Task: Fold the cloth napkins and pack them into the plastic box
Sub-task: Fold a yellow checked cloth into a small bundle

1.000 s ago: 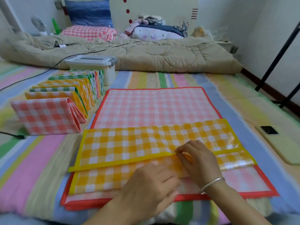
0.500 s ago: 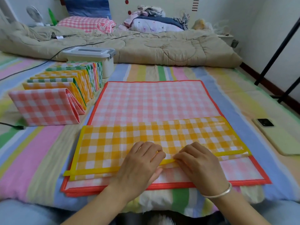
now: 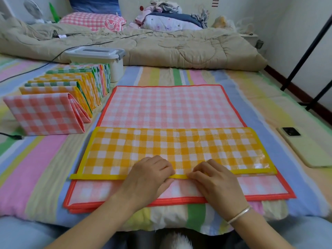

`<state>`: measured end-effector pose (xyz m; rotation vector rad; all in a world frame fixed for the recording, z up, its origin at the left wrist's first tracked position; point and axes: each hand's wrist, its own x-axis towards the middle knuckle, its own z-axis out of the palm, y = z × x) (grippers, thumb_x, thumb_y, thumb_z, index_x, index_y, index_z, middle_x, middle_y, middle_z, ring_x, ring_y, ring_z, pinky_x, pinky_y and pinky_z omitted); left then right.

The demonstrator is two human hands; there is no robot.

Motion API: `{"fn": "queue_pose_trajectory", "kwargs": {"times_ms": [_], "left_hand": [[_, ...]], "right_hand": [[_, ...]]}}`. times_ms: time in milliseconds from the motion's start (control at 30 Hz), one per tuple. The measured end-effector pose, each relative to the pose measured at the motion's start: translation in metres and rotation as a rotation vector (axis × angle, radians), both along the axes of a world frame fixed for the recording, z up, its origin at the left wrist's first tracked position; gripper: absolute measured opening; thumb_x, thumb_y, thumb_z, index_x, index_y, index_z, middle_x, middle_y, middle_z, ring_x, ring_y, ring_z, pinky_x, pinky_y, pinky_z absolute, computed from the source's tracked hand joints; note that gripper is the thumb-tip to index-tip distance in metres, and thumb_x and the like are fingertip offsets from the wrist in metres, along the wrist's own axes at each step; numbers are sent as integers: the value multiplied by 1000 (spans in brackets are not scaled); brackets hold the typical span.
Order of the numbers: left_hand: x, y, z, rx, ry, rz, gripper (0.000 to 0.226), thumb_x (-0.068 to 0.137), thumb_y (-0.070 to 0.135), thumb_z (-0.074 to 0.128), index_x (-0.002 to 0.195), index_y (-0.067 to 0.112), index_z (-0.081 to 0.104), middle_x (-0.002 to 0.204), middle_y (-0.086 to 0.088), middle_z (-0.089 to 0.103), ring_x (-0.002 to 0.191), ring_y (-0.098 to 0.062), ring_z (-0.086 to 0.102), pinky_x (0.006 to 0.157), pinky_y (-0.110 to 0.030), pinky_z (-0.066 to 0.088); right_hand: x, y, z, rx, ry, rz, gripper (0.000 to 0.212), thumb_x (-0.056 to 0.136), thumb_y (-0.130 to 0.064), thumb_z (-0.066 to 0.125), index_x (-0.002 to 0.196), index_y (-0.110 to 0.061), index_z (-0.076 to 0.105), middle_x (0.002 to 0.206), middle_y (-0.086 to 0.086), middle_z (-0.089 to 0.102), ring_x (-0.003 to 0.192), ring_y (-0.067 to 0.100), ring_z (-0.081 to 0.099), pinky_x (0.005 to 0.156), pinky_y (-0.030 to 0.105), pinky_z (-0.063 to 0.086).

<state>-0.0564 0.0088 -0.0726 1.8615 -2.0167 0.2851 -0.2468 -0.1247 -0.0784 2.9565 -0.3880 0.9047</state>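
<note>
Squaring the near hem of the yellow napkin [image 3: 176, 148], atop the pink napkin [image 3: 168, 106] on the bed [image 3: 41, 159].
The left hand [image 3: 149, 178] and right hand [image 3: 217, 180] both hold a pinching grip on that hem. The lower layer that stuck out a second ago is now covered, so this fold looks ready for creasing.

Pink checked napkin [image 3: 168, 105], red-bordered, spread flat; a second red edge showing under its near-left corner. Across its near part, yellow checked napkin [image 3: 176, 150], yellow-bordered, folded into a long flat band, edges lined up along the near side, right end glossy. Left of the pink checked napkin, row of folded napkins [image 3: 71, 87] in pink, yellow and green checks, standing on edge. Beyond its far-left corner, plastic box [image 3: 116, 71], pale, grey lid on, right at the row's far end.
</note>
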Motion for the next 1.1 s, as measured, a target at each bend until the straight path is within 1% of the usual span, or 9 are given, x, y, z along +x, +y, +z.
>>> {"fn": "queue_pose_trajectory", "kwargs": {"times_ms": [167,233,333,433,600,767,833,933,1100], "left_hand": [[1,-17,7,-75,138,104,31,96,40,47,89,23,72,90,10,69,80,-10,65,57,-25,53],[8,-35,10,-53,155,204,35,97,38,44,115,22,69,121,4,67,111,-16,62,84,-33,55],[23,-59,11,222,92,347,60,104,47,33,158,22,23,166,2,12,154,-17,8,125,-42,11],[31,-68,5,398,49,382,73,102,58,19,159,21,-6,166,0,-15,152,-15,-16,124,-46,-6],[31,-64,-12,485,5,379,90,82,69,-14,158,21,-13,165,-1,-20,151,-16,-21,123,-48,-9],[27,-65,-15,460,-22,385,115,62,69,-47,159,19,-8,166,-3,-15,152,-17,-18,123,-48,-7],[26,-65,-16,452,-43,400,114,63,64,-49,159,18,-7,166,-3,-13,153,-17,-16,123,-48,-6],[26,-65,-19,446,-16,407,93,78,62,-27,159,20,-8,166,0,-16,152,-15,-19,123,-48,-7],[28,-63,-25,454,-17,404,99,73,70,-34,157,22,-15,163,2,-24,149,-15,-27,123,-48,-9]], "right_hand": [[-1,3,-2,3,15,-9,9,78,-17,72,86,-21,74,81,-2,63,69,20,57,50,31,46],[0,4,-3,-2,17,-16,8,79,-16,72,86,-21,74,80,-3,62,68,20,56,49,30,45],[-1,4,-5,-7,13,-24,6,84,-18,68,86,-21,73,77,-4,60,67,19,55,48,31,45],[-3,4,-3,80,29,-45,11,88,-27,62,83,-22,71,75,-7,57,67,17,53,49,29,45],[8,-1,24,343,142,-147,25,88,-50,50,85,-34,69,72,-19,58,65,3,52,51,20,43],[66,-26,29,358,100,-203,35,93,-31,43,120,-22,64,119,-3,64,111,21,59,89,39,51],[91,-33,20,372,276,-201,59,93,-38,23,143,-16,45,151,3,42,144,24,31,117,44,25],[98,-43,2,420,532,-291,77,89,-58,2,156,-22,12,164,-6,6,150,12,-2,121,40,-6],[42,-91,-4,481,490,-696,70,99,-57,18,156,-17,8,164,0,0,151,16,-3,121,44,-5]]}}
